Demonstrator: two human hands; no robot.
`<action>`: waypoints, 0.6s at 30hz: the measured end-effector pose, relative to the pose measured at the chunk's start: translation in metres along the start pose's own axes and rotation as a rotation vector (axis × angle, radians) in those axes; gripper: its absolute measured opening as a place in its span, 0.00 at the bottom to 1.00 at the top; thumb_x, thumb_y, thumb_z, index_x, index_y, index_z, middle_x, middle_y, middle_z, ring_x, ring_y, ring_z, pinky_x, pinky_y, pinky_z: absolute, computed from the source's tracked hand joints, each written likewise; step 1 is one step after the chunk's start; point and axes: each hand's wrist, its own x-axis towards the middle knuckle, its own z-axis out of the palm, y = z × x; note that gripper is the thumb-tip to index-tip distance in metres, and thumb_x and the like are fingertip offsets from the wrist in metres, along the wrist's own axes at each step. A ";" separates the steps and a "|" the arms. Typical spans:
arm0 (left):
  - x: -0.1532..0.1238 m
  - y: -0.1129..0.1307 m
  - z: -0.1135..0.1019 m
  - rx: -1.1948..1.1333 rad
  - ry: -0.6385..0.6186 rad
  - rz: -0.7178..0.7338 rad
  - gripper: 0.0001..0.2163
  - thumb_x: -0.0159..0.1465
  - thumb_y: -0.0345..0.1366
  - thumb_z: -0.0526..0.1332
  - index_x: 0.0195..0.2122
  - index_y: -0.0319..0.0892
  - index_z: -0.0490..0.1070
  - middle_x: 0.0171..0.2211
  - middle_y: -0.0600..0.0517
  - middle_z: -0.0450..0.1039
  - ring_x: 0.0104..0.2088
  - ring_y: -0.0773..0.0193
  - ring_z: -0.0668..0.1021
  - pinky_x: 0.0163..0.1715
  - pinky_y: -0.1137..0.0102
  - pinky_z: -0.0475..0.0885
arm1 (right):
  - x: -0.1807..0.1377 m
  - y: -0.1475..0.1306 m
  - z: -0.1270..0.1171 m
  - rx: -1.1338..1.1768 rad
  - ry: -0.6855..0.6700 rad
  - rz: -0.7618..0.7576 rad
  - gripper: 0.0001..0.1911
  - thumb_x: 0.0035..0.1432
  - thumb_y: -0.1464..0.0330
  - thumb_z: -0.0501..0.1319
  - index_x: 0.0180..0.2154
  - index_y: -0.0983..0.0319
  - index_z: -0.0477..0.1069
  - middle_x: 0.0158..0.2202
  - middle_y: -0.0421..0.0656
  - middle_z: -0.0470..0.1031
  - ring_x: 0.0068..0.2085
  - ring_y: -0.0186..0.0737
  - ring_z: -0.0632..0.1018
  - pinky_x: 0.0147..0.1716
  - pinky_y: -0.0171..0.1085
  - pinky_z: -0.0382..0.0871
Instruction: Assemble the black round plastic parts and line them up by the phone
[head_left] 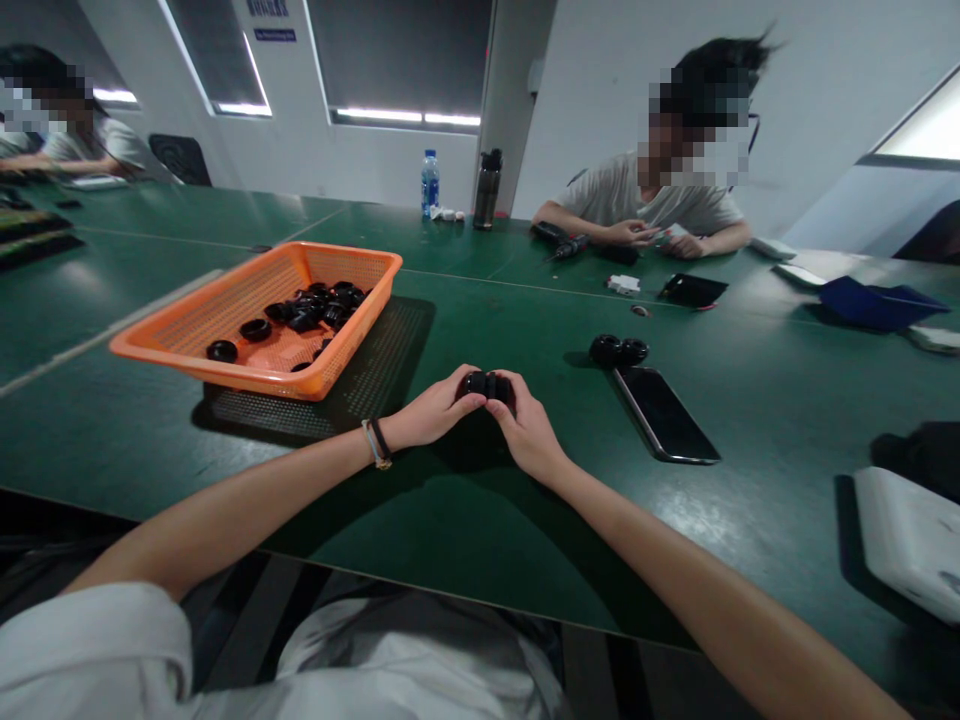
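Observation:
My left hand (435,410) and my right hand (525,425) meet over the green table (465,520), both pinched on small black round parts (486,384) held between the fingertips. Each hand seems to grip one half; whether the two pieces are joined is hidden by the fingers. My left wrist wears thin bands. An orange mesh basket (187,340) with several black ring-shaped parts (322,305) stands to the left of my hands. A pair of black round parts (619,350) lies on the table to the right, apart from my hands.
A black phone (664,412) lies face up right of my hands. A white box (911,540) sits at the right edge. A person across the table works with small items; another sits far left. Two bottles (457,188) stand at the back; a blue tray (877,303) at far right.

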 end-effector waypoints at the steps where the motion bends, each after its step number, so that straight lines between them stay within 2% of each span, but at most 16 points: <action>1: 0.000 0.000 0.000 0.000 0.000 0.000 0.12 0.62 0.40 0.49 0.42 0.38 0.59 0.34 0.50 0.67 0.34 0.63 0.71 0.34 0.70 0.66 | -0.001 -0.001 0.001 0.010 0.009 0.014 0.17 0.56 0.59 0.52 0.44 0.61 0.60 0.37 0.46 0.71 0.37 0.44 0.73 0.36 0.41 0.67; 11: 0.001 0.000 -0.002 0.074 -0.004 0.024 0.14 0.62 0.42 0.50 0.43 0.39 0.59 0.34 0.50 0.68 0.33 0.62 0.72 0.33 0.70 0.66 | -0.004 -0.005 0.006 0.113 0.032 0.093 0.17 0.57 0.57 0.52 0.43 0.60 0.60 0.36 0.44 0.71 0.36 0.42 0.72 0.36 0.40 0.66; 18: 0.002 0.002 -0.004 0.149 -0.017 0.013 0.13 0.61 0.39 0.53 0.45 0.38 0.58 0.35 0.48 0.68 0.34 0.60 0.73 0.34 0.69 0.66 | -0.005 -0.004 0.009 0.184 0.014 0.163 0.19 0.57 0.55 0.51 0.43 0.61 0.61 0.36 0.44 0.70 0.35 0.40 0.71 0.35 0.39 0.66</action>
